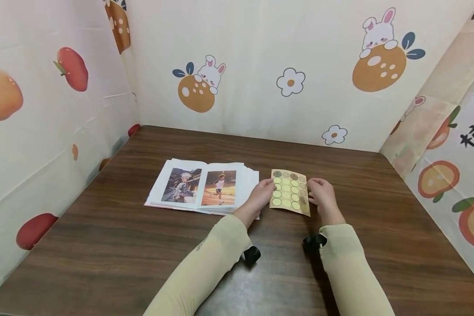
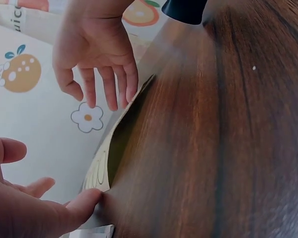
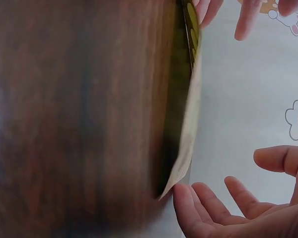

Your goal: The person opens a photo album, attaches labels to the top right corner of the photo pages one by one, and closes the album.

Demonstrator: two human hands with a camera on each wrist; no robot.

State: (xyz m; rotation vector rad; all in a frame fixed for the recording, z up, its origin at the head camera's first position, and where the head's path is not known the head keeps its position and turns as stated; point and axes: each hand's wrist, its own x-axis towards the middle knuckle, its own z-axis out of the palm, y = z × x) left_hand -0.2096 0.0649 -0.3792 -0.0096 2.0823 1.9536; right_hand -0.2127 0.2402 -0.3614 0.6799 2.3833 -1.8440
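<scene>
A yellowish sheet of round stickers (image 1: 286, 188) lies on the table with its edges curling up. At its left edge is my left hand (image 1: 262, 194), and in the left wrist view one fingertip of this left hand (image 2: 44, 208) touches the sheet's corner, the other fingers loose and apart. Beside the right edge is my right hand (image 1: 322, 195). The right wrist view shows the right hand (image 3: 238, 203) with a fingertip against the sheet's edge (image 3: 181, 163) and its thumb held away. Neither hand visibly pinches the sheet.
An open photo album (image 1: 251, 180) with two pictures lies left of the sheet, partly under my left forearm. The brown wooden table (image 1: 102, 259) is bordered by printed curtains (image 1: 253, 109) at the back and sides. Each wrist carries a black device (image 1: 251, 255).
</scene>
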